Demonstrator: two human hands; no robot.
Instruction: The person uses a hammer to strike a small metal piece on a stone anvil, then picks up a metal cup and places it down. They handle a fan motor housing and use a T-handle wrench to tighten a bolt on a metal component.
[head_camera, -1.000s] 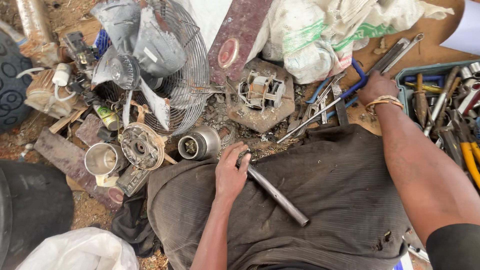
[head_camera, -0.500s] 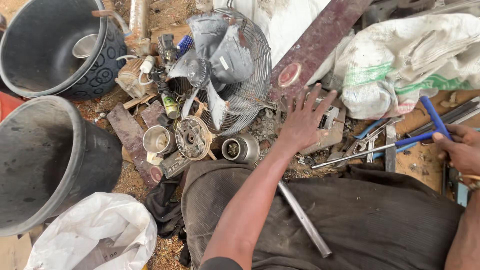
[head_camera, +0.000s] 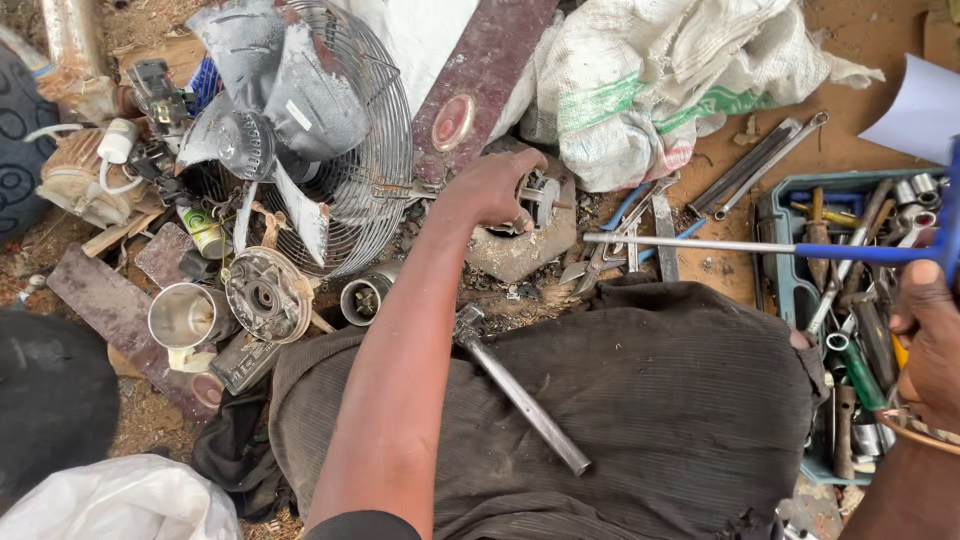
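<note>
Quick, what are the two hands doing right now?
Left hand: curled, fingers resting on the small motor part; a firm grip cannot be told.
Right hand: closed, holding the blue-handled tool.

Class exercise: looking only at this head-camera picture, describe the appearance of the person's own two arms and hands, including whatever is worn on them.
Both forearms are bare, and neither the left hand nor the right hand wears a glove. A dark sleeve edge shows at the bottom of the left arm. At the right wrist sits a thin bracelet of metallic loops. No watch or rings are visible.
</note>
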